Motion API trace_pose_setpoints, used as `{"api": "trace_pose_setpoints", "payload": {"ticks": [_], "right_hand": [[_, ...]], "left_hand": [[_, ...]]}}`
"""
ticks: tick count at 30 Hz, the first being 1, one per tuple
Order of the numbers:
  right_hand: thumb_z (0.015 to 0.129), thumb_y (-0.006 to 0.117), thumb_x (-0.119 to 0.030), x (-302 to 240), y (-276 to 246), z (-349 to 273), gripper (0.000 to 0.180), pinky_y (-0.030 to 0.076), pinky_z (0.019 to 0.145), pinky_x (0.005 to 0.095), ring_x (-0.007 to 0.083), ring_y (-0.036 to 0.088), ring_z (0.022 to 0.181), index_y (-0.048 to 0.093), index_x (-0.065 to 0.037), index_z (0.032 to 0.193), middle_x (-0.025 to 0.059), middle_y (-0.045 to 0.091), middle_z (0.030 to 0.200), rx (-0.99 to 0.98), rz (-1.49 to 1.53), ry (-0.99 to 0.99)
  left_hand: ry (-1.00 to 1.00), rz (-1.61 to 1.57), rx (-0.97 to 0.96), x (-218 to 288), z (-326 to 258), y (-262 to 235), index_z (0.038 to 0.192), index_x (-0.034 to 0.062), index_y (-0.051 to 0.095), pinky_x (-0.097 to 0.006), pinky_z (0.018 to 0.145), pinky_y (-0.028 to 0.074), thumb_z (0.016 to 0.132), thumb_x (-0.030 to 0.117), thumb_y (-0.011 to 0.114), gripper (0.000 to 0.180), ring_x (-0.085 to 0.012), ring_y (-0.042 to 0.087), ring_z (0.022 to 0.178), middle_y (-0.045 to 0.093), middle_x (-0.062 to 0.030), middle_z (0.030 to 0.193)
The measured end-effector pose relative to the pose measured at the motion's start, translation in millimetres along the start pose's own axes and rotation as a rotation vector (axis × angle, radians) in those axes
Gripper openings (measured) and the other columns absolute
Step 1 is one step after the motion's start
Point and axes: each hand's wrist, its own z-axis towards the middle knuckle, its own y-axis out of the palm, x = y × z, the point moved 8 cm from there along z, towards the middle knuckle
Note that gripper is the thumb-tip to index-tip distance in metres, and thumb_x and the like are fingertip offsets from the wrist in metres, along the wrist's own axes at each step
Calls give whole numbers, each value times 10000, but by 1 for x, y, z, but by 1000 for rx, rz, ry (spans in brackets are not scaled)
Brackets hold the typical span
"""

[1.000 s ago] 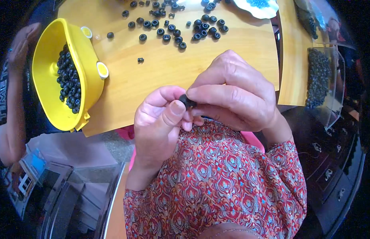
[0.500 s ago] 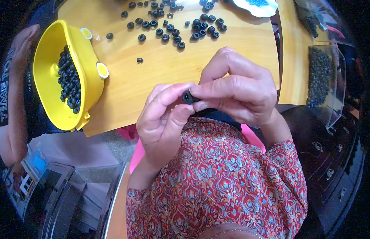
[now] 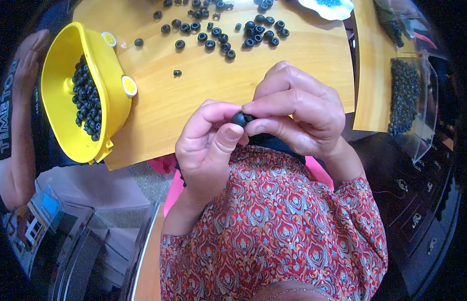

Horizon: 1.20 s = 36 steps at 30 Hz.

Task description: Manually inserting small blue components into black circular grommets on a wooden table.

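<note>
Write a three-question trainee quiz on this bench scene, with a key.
1. True or false: the yellow bowl stands on the person's right.
2. What do the left hand and right hand pinch between their fingertips? A) a small black ring B) a white cap C) a red bead
3. Fill in: loose black rings lie scattered on the ______ table.

Key:
1. False: it stands on the person's left and holds black rings.
2. A: both hands grip one small black ring above the table edge.
3. Wooden.
</note>
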Motion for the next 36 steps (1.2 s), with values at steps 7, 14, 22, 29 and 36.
{"api": "trace_pose_setpoints", "payload": {"ticks": [7, 14, 22, 29, 36], "right_hand": [[679, 764, -69, 2, 0, -3, 243, 429, 581, 288, 195, 559, 667, 671, 9, 889, 93, 604, 765, -18, 39, 5], [670, 773, -54, 18, -2, -11, 237, 455, 601, 274, 184, 592, 706, 697, -6, 889, 91, 626, 785, 64, 312, 115], [656, 787, -49, 20, -5, -12, 234, 479, 601, 264, 178, 616, 718, 718, -30, 878, 92, 640, 787, 101, 344, 154], [668, 784, -82, 12, -6, -12, 247, 457, 594, 281, 183, 593, 703, 699, -21, 891, 93, 626, 807, 76, 281, 117], [696, 765, -96, 7, -4, -12, 261, 430, 611, 309, 190, 564, 706, 675, 1, 921, 96, 614, 816, 31, 243, 115]], "left_hand": [[113, 187, -28, 3, -1, 7, 1017, -3, 535, -247, 600, 424, 947, 339, 507, 350, -131, 506, 681, 532, -74, 867], [-54, -156, -8, -10, -3, 11, 1006, -6, 545, -223, 620, 429, 966, 227, 492, 242, -94, 520, 678, 532, -42, 812], [-94, -288, -25, -15, -2, 14, 1026, -2, 539, -242, 621, 438, 967, 275, 477, 290, -113, 534, 688, 554, -56, 827], [-142, -354, -25, -19, -5, 14, 1038, 5, 537, -248, 633, 451, 972, 323, 441, 339, -125, 542, 695, 580, -77, 843], [-332, -506, -42, -26, -12, 23, 1073, 15, 524, -253, 658, 468, 979, 347, 408, 365, -124, 546, 682, 611, -96, 862]]}}
